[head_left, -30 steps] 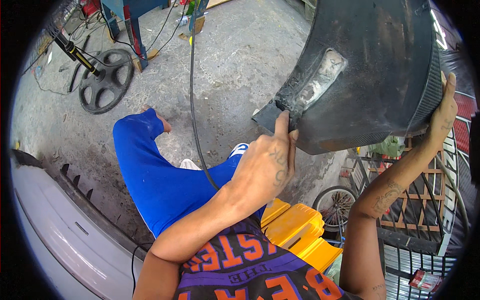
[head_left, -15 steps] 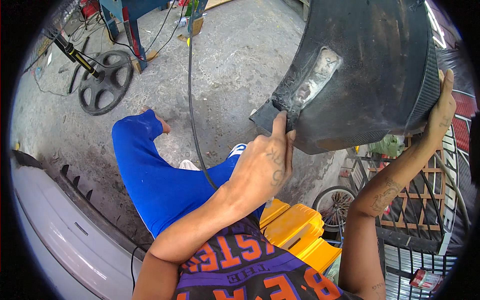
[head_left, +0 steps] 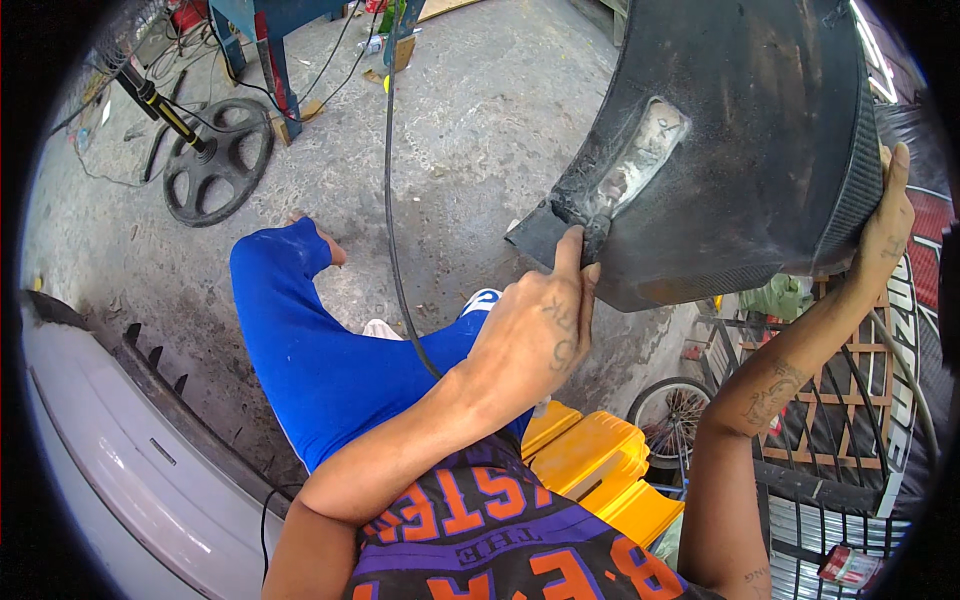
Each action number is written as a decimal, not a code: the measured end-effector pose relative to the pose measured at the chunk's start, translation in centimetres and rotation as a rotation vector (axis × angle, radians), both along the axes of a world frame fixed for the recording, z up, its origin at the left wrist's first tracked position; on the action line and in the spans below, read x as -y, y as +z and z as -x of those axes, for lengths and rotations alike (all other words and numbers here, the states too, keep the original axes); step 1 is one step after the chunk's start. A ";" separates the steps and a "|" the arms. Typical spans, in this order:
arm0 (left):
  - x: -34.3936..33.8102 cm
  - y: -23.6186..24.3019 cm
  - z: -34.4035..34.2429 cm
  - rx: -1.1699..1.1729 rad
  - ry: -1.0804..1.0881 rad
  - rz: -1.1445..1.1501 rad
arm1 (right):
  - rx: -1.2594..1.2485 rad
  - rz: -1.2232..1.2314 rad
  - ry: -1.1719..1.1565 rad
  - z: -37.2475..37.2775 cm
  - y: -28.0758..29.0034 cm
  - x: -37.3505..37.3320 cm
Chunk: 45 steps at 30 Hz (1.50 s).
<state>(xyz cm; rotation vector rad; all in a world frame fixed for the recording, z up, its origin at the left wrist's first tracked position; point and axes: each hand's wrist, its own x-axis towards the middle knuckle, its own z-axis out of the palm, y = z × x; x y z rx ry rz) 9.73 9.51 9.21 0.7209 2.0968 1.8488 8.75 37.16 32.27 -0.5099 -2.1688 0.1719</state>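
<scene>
A large curved black plastic panel [head_left: 740, 170], apparently part of a vehicle bumper, is held up at the upper right. An oblong opening [head_left: 645, 150] runs along it, with a pale, scuffed surface inside. At the opening's lower end, the plastic looks rough beside a small flap [head_left: 540, 235]. My left hand [head_left: 535, 320] is there, index finger stretched along the panel, other fingers curled round something dark and mostly hidden. A black cable [head_left: 390, 180] hangs down and passes out of sight behind my left wrist. My right hand [head_left: 885, 220] grips the panel's textured right edge.
Yellow plastic pieces [head_left: 590, 460] lie close below, beside a spoked wheel [head_left: 670, 410] and a dark metal rack [head_left: 830, 400]. A silvery car body panel [head_left: 110, 450] is at left. Farther off are a spoked black disc [head_left: 217, 160] and a blue stand [head_left: 265, 40].
The whole view has shifted slightly. My left index finger and the dark thing beside it sit a touch farther right along the panel; my right hand keeps its grip.
</scene>
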 end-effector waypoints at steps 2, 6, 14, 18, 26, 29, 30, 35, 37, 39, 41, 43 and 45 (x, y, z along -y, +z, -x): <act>0.2 -0.1 0.1 -0.011 0.016 0.021 | -0.012 -0.002 0.017 0.0 0.0 -0.3; 0.3 0.2 0.3 0.038 -0.004 0.044 | 0.019 -0.106 -0.027 -0.2 0.2 -1.3; 0.3 0.1 0.2 0.046 -0.010 0.037 | 0.003 -0.027 -0.021 -0.1 0.2 -1.0; 0.2 -0.1 0.1 0.032 0.006 0.037 | 0.023 -0.048 0.015 -0.2 0.4 -1.2; 0.2 0.6 0.2 0.053 0.009 0.057 | 0.028 -0.060 0.000 -0.1 0.1 -0.5; 0.2 0.6 0.2 0.015 0.017 0.050 | 0.102 -0.302 0.034 -0.7 0.5 -2.1; 0.2 0.6 0.2 0.015 0.018 0.053 | 0.081 -0.224 0.064 -0.3 0.2 -1.0; 0.3 0.5 0.3 0.039 0.034 0.067 | 0.040 -0.044 -0.071 0.1 0.0 0.2; 0.4 0.5 0.3 0.046 0.027 0.079 | 0.060 -0.076 0.007 0.0 0.0 0.1; 0.5 0.6 0.4 0.051 0.019 0.088 | 0.074 -0.111 0.014 -0.2 0.1 -0.5; 0.6 0.7 0.4 0.041 0.018 0.071 | 0.089 -0.148 0.019 -0.7 0.5 -2.2; 0.5 0.5 0.4 0.016 0.026 0.063 | 0.184 -0.404 0.058 -1.3 1.1 -4.6; 0.4 0.3 0.5 -0.007 0.038 0.061 | 0.148 -0.296 0.048 -0.6 0.4 -2.4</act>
